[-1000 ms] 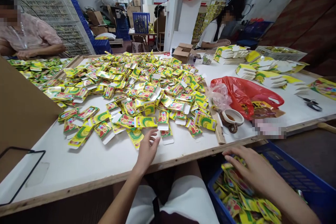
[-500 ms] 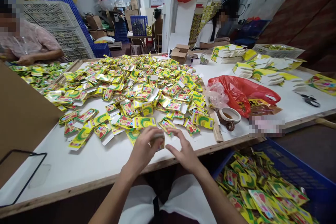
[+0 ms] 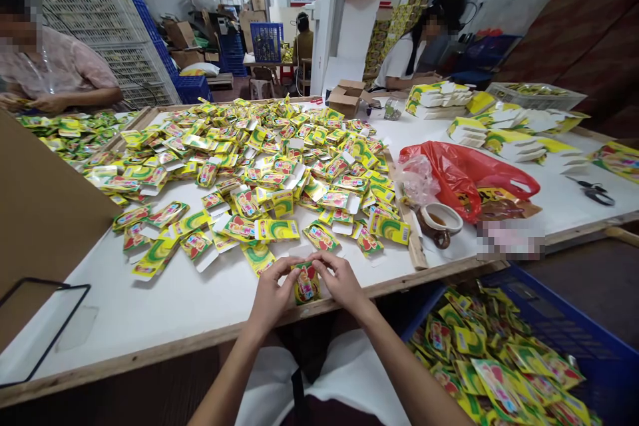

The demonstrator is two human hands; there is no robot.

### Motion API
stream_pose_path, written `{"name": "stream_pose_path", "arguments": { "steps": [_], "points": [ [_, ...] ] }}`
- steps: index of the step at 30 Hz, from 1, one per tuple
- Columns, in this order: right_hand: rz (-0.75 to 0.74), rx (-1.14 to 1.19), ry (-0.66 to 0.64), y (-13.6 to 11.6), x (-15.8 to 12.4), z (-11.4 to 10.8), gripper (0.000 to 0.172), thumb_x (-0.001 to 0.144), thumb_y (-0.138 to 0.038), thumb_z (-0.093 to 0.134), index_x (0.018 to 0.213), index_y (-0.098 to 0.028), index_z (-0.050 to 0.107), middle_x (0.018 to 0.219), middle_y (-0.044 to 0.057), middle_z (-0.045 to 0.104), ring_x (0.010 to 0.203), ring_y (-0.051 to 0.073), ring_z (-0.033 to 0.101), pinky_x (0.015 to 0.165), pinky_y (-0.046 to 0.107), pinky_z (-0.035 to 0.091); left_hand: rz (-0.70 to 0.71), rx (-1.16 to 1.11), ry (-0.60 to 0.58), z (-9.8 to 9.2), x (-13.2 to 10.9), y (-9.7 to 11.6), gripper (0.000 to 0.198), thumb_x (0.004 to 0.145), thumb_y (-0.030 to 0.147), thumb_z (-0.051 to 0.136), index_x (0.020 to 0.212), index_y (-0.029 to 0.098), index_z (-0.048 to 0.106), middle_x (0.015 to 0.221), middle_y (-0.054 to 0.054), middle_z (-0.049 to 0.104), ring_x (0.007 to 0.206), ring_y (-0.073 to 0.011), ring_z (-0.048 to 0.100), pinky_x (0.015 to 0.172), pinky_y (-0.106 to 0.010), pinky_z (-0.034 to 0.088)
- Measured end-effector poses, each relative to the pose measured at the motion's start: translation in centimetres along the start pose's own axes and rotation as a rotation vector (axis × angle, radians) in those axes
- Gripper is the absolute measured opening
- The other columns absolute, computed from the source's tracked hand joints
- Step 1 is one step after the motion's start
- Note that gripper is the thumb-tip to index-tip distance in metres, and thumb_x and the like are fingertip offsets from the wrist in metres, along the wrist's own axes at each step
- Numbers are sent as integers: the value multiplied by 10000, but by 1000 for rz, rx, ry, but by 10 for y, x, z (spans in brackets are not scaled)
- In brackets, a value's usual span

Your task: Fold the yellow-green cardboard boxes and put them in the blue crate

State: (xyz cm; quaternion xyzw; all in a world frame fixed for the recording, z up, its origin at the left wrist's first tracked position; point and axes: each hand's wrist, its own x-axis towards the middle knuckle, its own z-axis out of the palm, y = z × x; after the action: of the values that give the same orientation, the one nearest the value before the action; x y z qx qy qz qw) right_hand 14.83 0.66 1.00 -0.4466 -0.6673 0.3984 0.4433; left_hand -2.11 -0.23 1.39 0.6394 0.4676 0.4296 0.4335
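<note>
A small yellow and green printed carton (image 3: 306, 284) stands upright at the table's front edge, its printed front facing me. My left hand (image 3: 274, 288) grips its left side, thumb on the front near the upper corner. From the right, my right hand (image 3: 341, 279) pinches the upper right corner. Fingertips of both hands come together along the top edge and hide it. Beyond the hands lies a large heap of similar small cartons (image 3: 277, 229), several with white end flaps sticking out.
At lower right, a blue crate (image 3: 564, 319) holds many flat printed packets (image 3: 504, 379). A wooden strip (image 3: 415, 246) borders the heap; beside it are a brown cup (image 3: 440, 221) and a red plastic bag (image 3: 464, 173). Scissors (image 3: 594, 192) lie farther right. Cardboard (image 3: 44, 213) stands left. Co-workers sit across the table.
My right hand has closed in from apart and now touches the carton. The carton has turned its printed front toward me and sits lower, at the table edge.
</note>
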Motion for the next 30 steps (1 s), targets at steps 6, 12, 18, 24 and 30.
{"name": "stream_pose_path", "arguments": {
  "steps": [6, 12, 18, 24, 30],
  "points": [
    [-30, 71, 116, 1, 5, 4, 171, 867, -204, 544, 1018, -208, 625, 911, 42, 669, 864, 174, 636, 792, 312, 501, 61, -59, 165, 11, -3, -2, 224, 865, 228, 524, 1086, 203, 555, 1065, -69, 645, 990, -187, 611, 870, -329, 475],
    [-105, 17, 86, -11, -3, 3, 96, 832, -233, 611, 885, -205, 686, 914, 56, 686, 895, 195, 627, 777, 312, 501, 68, 30, 164, 12, -8, 7, 129, 848, 250, 553, 906, 179, 644, 960, -60, 682, 948, -191, 622, 869, -308, 463],
    [-22, -58, 122, -15, 5, 4, 107, 833, -237, 593, 866, -186, 681, 803, 37, 692, 719, 163, 619, 688, 278, 497, -24, -4, 213, 13, -1, 13, 138, 835, 286, 573, 896, 177, 630, 880, -38, 679, 830, -170, 629, 766, -275, 483],
    [-29, -11, 81, -12, 1, 0, 125, 860, -242, 571, 872, -190, 684, 808, 28, 687, 751, 161, 627, 718, 277, 495, -29, -72, 202, 15, -5, 4, 155, 838, 288, 573, 901, 177, 662, 897, -46, 686, 851, -177, 632, 782, -288, 489],
    [-87, 35, 109, -1, -9, 9, 112, 842, -214, 598, 894, -209, 697, 859, 42, 686, 830, 180, 636, 757, 297, 504, 105, -26, 184, 13, -14, -5, 140, 837, 253, 588, 906, 218, 705, 952, -50, 685, 952, -188, 615, 877, -322, 464]
  ]
}}
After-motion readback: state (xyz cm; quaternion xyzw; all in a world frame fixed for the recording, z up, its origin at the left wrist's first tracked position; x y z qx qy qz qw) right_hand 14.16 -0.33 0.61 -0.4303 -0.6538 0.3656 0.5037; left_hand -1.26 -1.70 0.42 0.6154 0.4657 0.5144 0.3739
